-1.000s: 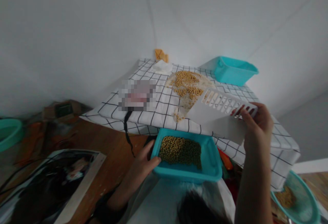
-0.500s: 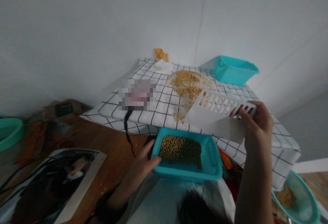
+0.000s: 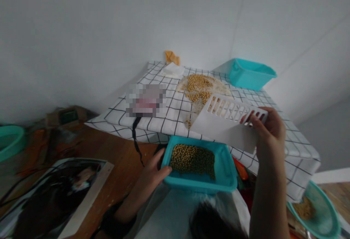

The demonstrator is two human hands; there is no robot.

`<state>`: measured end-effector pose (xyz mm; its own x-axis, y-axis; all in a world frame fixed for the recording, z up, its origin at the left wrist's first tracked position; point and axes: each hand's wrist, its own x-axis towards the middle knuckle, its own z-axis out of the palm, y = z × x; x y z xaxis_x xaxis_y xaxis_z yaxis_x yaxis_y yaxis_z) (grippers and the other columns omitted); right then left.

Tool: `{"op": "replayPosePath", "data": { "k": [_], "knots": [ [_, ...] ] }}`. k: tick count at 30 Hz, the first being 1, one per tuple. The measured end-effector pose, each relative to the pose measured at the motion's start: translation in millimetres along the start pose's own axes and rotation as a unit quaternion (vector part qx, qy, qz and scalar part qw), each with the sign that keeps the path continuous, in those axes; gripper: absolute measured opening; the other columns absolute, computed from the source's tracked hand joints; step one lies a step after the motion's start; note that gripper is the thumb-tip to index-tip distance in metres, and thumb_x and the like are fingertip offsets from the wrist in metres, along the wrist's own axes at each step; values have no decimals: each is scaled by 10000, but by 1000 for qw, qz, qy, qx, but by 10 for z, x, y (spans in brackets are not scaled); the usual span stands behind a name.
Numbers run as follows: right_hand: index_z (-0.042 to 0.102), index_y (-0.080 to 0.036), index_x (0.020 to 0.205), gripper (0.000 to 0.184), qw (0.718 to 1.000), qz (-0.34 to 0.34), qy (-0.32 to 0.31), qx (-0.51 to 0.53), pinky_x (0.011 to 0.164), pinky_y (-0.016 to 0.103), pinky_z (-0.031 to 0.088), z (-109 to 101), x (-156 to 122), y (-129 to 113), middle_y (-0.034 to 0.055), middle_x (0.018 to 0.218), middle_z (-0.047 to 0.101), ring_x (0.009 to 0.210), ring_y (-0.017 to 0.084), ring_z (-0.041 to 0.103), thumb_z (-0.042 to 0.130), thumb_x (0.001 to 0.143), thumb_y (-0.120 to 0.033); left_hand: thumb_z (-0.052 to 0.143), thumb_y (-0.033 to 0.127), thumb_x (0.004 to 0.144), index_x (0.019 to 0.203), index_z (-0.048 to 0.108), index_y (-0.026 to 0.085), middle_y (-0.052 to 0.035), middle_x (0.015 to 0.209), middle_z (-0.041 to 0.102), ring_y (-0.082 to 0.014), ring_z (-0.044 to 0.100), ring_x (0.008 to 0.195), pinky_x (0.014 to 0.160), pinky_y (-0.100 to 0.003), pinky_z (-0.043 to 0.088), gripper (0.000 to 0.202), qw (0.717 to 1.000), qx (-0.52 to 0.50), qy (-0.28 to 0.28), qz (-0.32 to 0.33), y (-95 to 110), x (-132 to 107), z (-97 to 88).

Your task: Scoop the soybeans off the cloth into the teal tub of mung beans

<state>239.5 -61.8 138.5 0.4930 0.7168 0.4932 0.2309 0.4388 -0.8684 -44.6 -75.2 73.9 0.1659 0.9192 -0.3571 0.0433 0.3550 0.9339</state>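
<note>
My left hand grips the left rim of a teal tray that holds a bed of yellow and green beans, held just below the table's edge. My right hand holds a white slotted plastic scraper tilted over the near edge of the checked tablecloth. A pile of yellow beans lies scattered on the cloth just behind the scraper.
An empty teal tub stands at the table's far right corner. White tissue and an orange scrap lie at the back. A teal bowl with beans sits lower right, another teal bowl far left, a picture board lower left.
My right hand and the scraper have shifted slightly left and toward the table's near edge. The left hand and the tray have stayed in place.
</note>
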Motion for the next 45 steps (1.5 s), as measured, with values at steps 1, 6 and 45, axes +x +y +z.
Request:
{"op": "replayPosePath", "data": {
  "k": [1,6,45],
  "knots": [
    [605,-228,900,208,1000,2,-3,-1,531,240,466,15,0,11,-11,760,681,593,134,625,741,752,-285,617,286,624,1047,603,205,75,671,576,-152,516,627,582,-243,395,430,1000,-2,0,3,-4,2,-1],
    [592,-227,907,246,1000,16,22,-9,565,261,494,-35,18,77,-17,748,679,622,149,643,750,733,-300,621,291,634,1081,593,194,64,714,594,-153,527,626,583,-255,398,459,1000,-14,-8,6,-7,1,-5],
    [577,-220,898,213,993,-39,103,-30,612,286,520,-90,-93,-65,-32,717,655,645,156,663,719,742,-254,645,209,691,1180,627,195,44,666,632,-153,560,558,501,-237,416,490,1000,-4,19,10,-116,42,-44]
  ]
}}
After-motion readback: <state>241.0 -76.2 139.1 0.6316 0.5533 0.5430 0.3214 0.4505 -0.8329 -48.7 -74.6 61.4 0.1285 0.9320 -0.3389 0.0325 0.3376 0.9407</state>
